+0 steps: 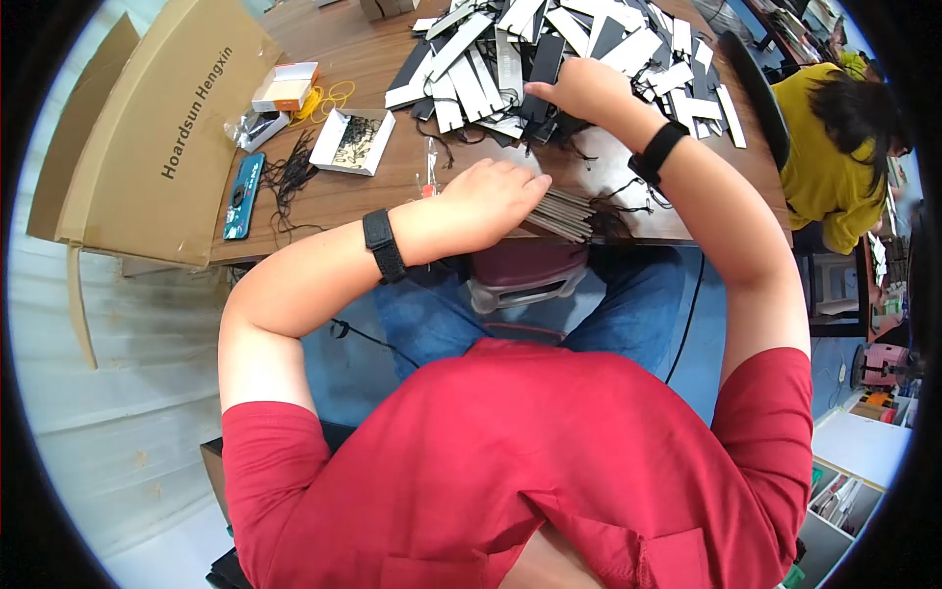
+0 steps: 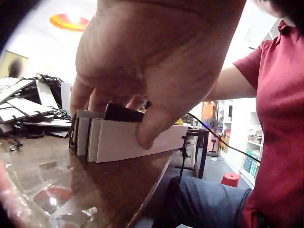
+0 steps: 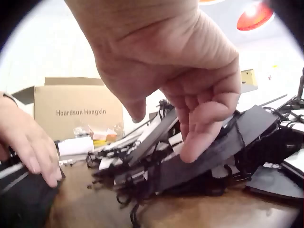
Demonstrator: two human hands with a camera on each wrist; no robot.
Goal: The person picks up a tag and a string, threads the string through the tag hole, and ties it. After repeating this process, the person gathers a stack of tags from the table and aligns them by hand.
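Note:
At the table's near edge, my left hand [image 1: 486,201] grips a row of narrow card tags [image 2: 123,140] standing on their long edges. In the left wrist view the thumb presses the white front tag and the fingers reach over to the far side. Black strings hang from the tags' end. My right hand [image 1: 594,90] is over a heap of loose black and white tags [image 1: 471,83] with black strings. In the right wrist view its thumb stands apart from the bent fingers, with fingertips right at a black tag [image 3: 204,161] on the heap.
Left on the table are a white box [image 1: 383,137] of small metal parts, black cords [image 1: 289,172], yellow bands [image 1: 319,103], and a phone [image 1: 243,196]. A large cardboard box [image 1: 177,128] stands at the left edge. Another person [image 1: 829,147] sits at the right.

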